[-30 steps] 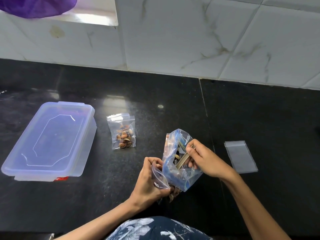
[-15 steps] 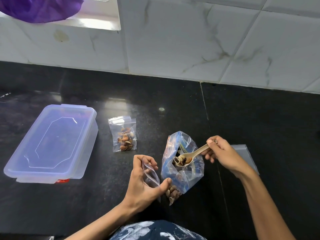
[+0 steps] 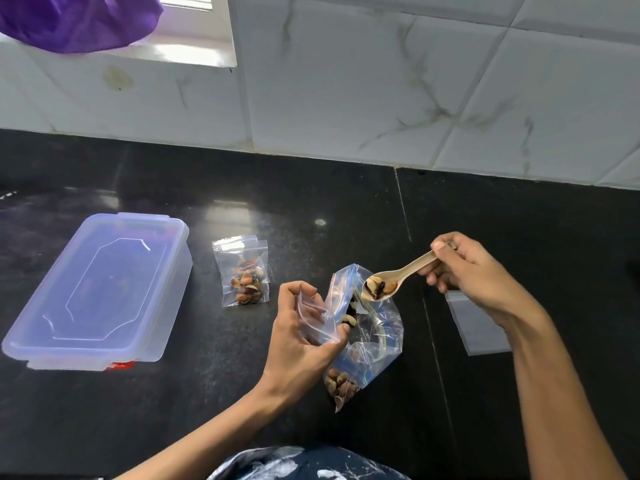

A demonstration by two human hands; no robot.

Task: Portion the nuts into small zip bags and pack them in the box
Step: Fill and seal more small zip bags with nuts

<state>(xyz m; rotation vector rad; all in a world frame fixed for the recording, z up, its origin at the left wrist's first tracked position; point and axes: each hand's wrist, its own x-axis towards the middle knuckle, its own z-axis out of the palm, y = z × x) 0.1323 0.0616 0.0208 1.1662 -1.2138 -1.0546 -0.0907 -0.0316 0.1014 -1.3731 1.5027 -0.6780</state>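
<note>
Small zip bag is pinched open by left hand to receive nuts; loaded spoon is gripped by right hand.

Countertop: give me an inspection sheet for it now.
Surface: black counter, glossy.
Job's things: lidded box; filled bag beside it; big nut bag; flat empty bag.
Clutter: nothing seen.
Grips: left hand holds a small open bag; right hand holds a spoon loaded with nuts, above the big bag.
Cables: nothing seen.
Surroundings: tiled wall; purple cloth.
</note>
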